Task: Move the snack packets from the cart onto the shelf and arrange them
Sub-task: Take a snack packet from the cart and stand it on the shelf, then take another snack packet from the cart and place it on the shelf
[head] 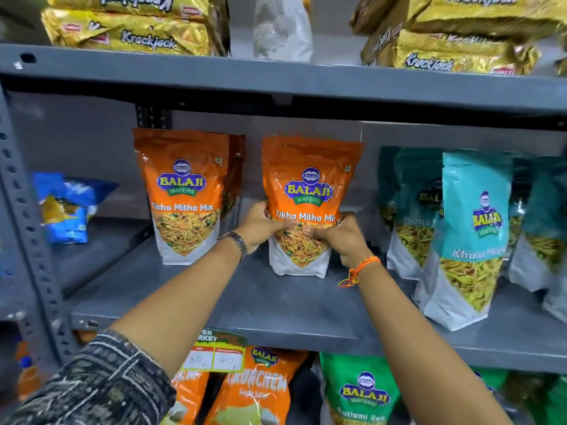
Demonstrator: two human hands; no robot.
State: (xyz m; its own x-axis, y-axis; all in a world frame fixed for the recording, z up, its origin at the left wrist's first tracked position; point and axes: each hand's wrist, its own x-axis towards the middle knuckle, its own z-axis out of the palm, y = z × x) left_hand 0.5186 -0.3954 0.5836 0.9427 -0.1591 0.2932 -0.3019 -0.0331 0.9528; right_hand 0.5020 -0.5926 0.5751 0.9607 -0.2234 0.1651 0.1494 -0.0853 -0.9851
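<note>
A patterned sleeve (92,384) covers the left upper arm nearest the camera, and both bare forearms reach forward over the grey shelf (245,305). Below its front edge hang price tags (214,357), with more packets on the lower shelf (362,394). The left hand (257,225), with a metal watch (237,242) at the wrist, and the right hand (340,237), with an orange thread (359,268) at the wrist, close their grip on an orange packet (310,185), one on each side of its lower half. It stands upright on the shelf, its base touching the surface. Just left stands a second orange packet (181,191), apart from it. Teal packets (472,228) stand to the right, a blue packet (66,207) far left. Gold packs (132,26) lie on the shelf above.
</note>
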